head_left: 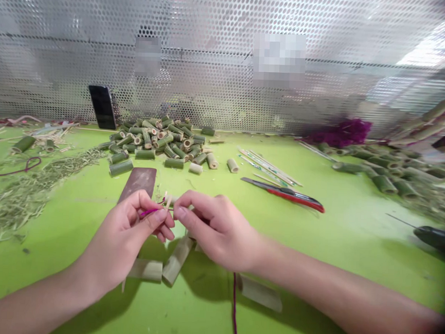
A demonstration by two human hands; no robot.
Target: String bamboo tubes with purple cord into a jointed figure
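Note:
My left hand (127, 234) is closed in a pinch on a purple cord (149, 212), and a thin pale stick (167, 202) stands up at its fingertips. Close beside it, thumb and forefinger of my right hand (220, 230) pinch the cord's other part; the fingertips hide its end. Below my hands lie pale bamboo tube pieces, one flat (148, 270) and one slanting (177, 260). Another tube piece (261, 291) rests under my right forearm. A dark purple cord length (234, 308) hangs down from beneath the right wrist toward the front edge.
Behind my hands are a brown flat block (139, 179) and a heap of cut green bamboo tubes (165, 140). A red-and-black utility knife (294, 197) lies right, near thin sticks (268, 166). A phone (102, 107) leans on the perforated metal screen (218, 89). A black-handled tool (433, 237) lies far right.

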